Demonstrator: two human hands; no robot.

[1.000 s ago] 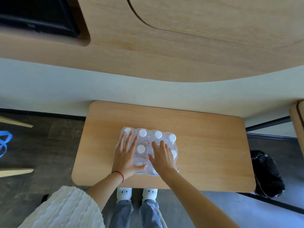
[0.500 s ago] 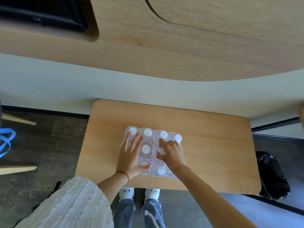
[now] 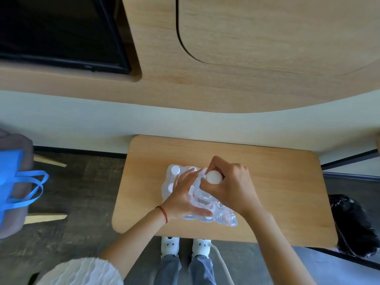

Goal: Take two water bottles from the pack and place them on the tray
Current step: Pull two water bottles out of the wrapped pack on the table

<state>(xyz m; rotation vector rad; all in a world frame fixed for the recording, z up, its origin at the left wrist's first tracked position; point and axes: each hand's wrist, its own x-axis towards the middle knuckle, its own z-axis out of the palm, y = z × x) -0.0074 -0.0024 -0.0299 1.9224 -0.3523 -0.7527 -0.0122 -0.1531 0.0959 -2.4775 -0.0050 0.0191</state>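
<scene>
A clear shrink-wrapped pack of water bottles with white caps stands on the small wooden table. My right hand grips one water bottle just below its white cap, raised above the others. My left hand lies flat on the pack's left half, fingers spread, pressing down on it. Two white caps show past my left fingers at the pack's far left. No tray is in view.
A wooden wall unit with a dark screen rises behind the table. A blue bag hangs at the left, a black bag sits on the floor at the right. My feet in white shoes stand at the table's near edge.
My right hand went from resting on the pack to gripping one bottle by the neck and lifting it. My left hand stayed on the pack. The view has moved closer.
</scene>
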